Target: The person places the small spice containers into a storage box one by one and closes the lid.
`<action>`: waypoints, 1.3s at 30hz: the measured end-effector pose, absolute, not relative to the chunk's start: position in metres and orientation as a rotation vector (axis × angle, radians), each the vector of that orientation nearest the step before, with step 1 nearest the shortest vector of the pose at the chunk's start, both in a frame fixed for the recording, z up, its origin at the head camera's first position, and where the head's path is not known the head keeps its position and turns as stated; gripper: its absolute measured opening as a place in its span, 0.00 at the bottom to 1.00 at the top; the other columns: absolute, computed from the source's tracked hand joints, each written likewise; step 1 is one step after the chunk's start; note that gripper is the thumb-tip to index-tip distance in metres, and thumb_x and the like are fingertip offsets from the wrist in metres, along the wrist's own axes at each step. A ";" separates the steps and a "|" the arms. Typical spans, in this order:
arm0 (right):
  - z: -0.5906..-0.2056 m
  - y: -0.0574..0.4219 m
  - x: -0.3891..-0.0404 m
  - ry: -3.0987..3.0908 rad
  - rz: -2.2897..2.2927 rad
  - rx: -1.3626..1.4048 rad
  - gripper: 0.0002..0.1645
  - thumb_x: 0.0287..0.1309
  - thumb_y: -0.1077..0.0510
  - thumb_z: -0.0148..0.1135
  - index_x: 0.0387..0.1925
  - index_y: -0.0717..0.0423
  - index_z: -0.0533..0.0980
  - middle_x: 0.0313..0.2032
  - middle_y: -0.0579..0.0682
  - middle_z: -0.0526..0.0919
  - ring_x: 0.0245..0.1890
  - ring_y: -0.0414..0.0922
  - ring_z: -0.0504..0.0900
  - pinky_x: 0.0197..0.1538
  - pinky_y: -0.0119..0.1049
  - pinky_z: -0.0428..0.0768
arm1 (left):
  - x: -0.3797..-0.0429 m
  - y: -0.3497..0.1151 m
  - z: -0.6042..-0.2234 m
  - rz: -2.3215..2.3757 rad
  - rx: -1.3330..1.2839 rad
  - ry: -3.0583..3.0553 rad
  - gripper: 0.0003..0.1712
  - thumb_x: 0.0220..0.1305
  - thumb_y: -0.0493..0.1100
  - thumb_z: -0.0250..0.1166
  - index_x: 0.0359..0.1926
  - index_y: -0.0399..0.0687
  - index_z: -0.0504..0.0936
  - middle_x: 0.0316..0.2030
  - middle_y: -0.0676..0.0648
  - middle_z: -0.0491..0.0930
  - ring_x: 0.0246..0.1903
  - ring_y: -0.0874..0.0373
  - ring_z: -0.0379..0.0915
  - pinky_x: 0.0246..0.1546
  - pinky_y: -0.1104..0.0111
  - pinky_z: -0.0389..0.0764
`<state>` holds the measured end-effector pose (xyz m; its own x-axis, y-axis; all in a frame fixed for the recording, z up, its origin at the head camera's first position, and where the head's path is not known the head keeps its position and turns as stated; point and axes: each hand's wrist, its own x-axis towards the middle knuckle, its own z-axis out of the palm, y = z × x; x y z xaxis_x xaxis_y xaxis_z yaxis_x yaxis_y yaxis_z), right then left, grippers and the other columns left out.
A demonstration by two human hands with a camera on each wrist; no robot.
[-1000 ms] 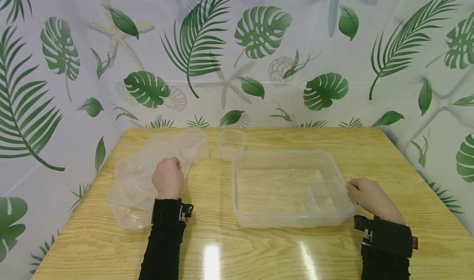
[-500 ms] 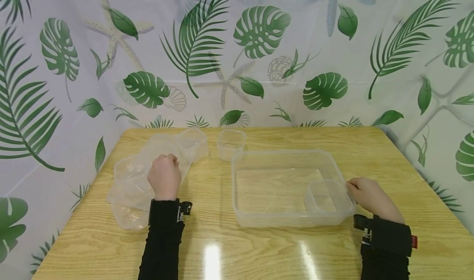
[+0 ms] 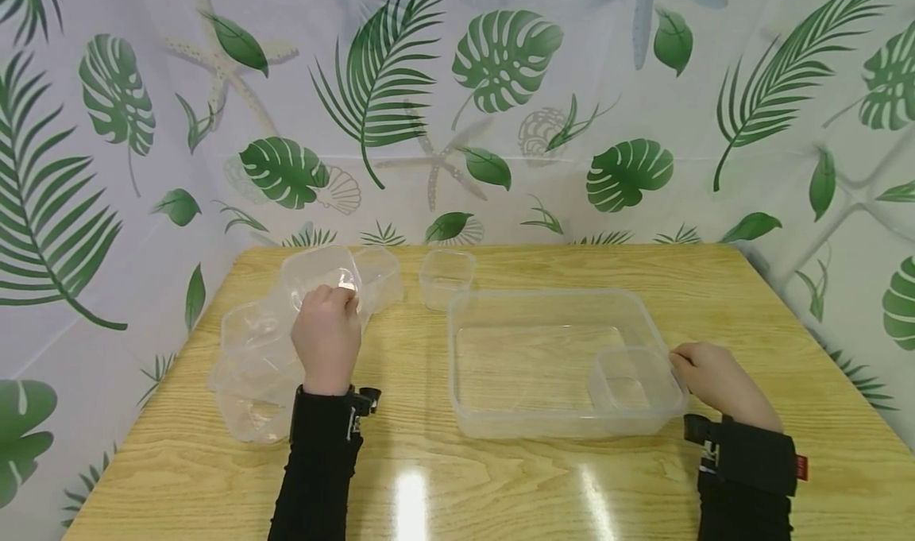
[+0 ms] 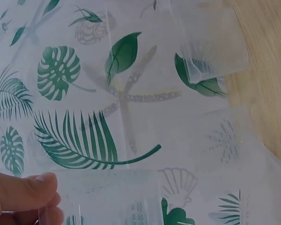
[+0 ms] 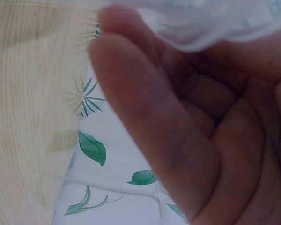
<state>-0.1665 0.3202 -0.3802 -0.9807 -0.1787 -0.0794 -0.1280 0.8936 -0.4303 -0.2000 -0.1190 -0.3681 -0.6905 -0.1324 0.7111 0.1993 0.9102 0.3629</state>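
My left hand (image 3: 327,338) pinches the rim of a small clear plastic container (image 3: 322,269) and holds it tilted above other clear pieces. In the left wrist view, thumb and fingers grip the near edge of this small container (image 4: 107,197). My right hand (image 3: 722,386) grips the right rim of a large clear rectangular plastic box (image 3: 529,426), near its front corner. In the right wrist view, the box's blurred rim (image 5: 196,42) runs above the curled fingers. Inside the large box, a small square container (image 3: 629,382) sits in the front right corner.
Several overlapping clear containers (image 3: 250,398) lie at the left of the wooden table (image 3: 457,493). One small container (image 3: 379,279) stands at the back left, another (image 3: 446,279) behind the large box. A leaf-print sheet (image 3: 457,88) hangs behind.
My left hand has lifted a small container from among the left-hand pieces, tilting its opening into view. My right hand and the large box have stayed in place.
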 end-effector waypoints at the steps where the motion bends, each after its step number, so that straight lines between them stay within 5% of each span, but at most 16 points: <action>1: -0.380 0.320 -0.166 2.945 -0.657 -0.242 0.18 0.64 0.63 0.40 0.40 0.77 0.72 0.20 0.49 0.71 0.18 0.43 0.64 0.22 0.36 0.63 | -0.200 -0.116 -0.368 -0.538 -0.082 -2.251 0.02 0.49 0.32 0.66 0.27 0.38 0.82 0.22 0.43 0.74 0.26 0.48 0.71 0.22 0.59 0.73; 17: -0.379 0.316 -0.166 2.931 -0.690 -0.260 0.18 0.65 0.62 0.39 0.36 0.72 0.73 0.17 0.48 0.68 0.16 0.43 0.63 0.21 0.36 0.62 | -0.201 -0.068 -0.378 -0.662 -0.932 -1.982 0.01 0.51 0.32 0.64 0.26 0.39 0.81 0.24 0.47 0.73 0.28 0.55 0.70 0.28 0.72 0.73; 39: -0.378 0.317 -0.168 2.919 -0.672 -0.248 0.18 0.64 0.62 0.40 0.41 0.75 0.72 0.24 0.51 0.75 0.20 0.43 0.66 0.23 0.36 0.65 | -0.198 -0.039 -0.397 -0.682 -1.285 -2.130 0.02 0.50 0.32 0.65 0.26 0.42 0.81 0.25 0.50 0.74 0.30 0.61 0.71 0.33 0.80 0.71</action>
